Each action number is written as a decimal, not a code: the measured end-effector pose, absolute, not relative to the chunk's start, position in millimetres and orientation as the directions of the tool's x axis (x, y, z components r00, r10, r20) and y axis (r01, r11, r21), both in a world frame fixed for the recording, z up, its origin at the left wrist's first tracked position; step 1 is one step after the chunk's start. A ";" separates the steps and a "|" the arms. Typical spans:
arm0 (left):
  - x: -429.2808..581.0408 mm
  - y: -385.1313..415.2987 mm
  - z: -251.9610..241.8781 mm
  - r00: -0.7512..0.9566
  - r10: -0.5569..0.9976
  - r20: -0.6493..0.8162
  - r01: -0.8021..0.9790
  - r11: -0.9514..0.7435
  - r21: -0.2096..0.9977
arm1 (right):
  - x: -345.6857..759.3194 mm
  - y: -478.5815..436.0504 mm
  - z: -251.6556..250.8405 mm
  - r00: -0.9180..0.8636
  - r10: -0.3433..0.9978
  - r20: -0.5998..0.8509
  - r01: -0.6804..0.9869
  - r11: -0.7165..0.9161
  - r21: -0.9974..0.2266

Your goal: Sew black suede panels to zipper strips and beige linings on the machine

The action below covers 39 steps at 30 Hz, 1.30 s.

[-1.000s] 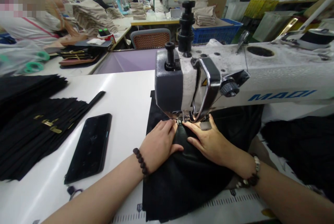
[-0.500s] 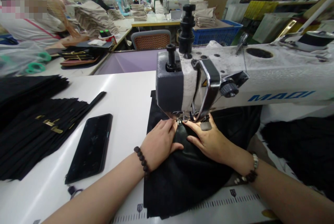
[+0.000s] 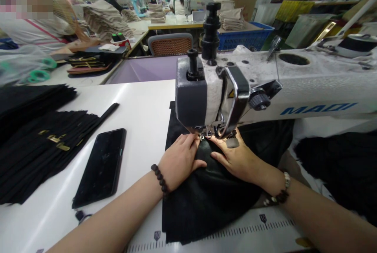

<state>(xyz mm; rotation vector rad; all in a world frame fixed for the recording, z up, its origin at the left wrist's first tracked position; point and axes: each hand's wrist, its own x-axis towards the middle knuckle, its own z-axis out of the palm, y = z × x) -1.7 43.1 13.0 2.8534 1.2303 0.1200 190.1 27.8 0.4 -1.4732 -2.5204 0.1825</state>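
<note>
A black leather-like piece [image 3: 206,206] lies across the sewing machine bed, part of it passing under the machine head. My left hand [image 3: 180,159] rests flat on it, fingertips beside the presser foot [image 3: 202,137] and thumb stretched out to the right. On the other side, my right hand [image 3: 235,156] presses the same piece with fingers extended, their tips partly hidden behind the foot and a small grey metal part [image 3: 232,142]. Both hands lie open, holding nothing. Above them stands the white and grey sewing machine [image 3: 191,96]; its needle is hard to make out.
A dark phone [image 3: 100,166] lies left of my forearm. Beyond it are fanned black strips with gold-coloured metal pieces [image 3: 44,154] and a black stack [image 3: 32,101]. More black material [image 3: 341,166] sits at right. A ruler scale [image 3: 235,231] runs along the front. A co-worker [image 3: 35,33] sits far left.
Both hands and the black piece are almost in the same place. The view has shifted very slightly; the co-worker at far left has moved a little.
</note>
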 end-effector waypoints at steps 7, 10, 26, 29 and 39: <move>-0.2 45.6 11.7 0.696 0.714 0.080 0.711 -0.700 0.065 | 190.1 28.1 1.8 -0.477 0.872 0.107 0.843 0.488 -0.225; -0.3 45.5 11.0 0.694 0.715 0.082 0.713 -0.699 0.062 | 190.3 27.8 1.8 -0.476 0.874 0.098 0.846 0.485 -0.222; -1.2 48.4 10.7 0.696 0.715 0.060 0.712 -0.699 0.067 | 190.8 31.2 -0.2 -0.498 0.856 0.139 0.837 0.517 -0.180; -1.5 47.2 10.8 0.694 0.718 0.049 0.714 -0.696 0.072 | 191.8 29.8 -2.1 -0.498 0.857 0.133 0.838 0.515 -0.181; -2.2 45.9 12.3 0.693 0.720 0.040 0.714 -0.693 0.102 | 191.4 29.0 -6.1 -0.493 0.862 0.120 0.845 0.507 -0.172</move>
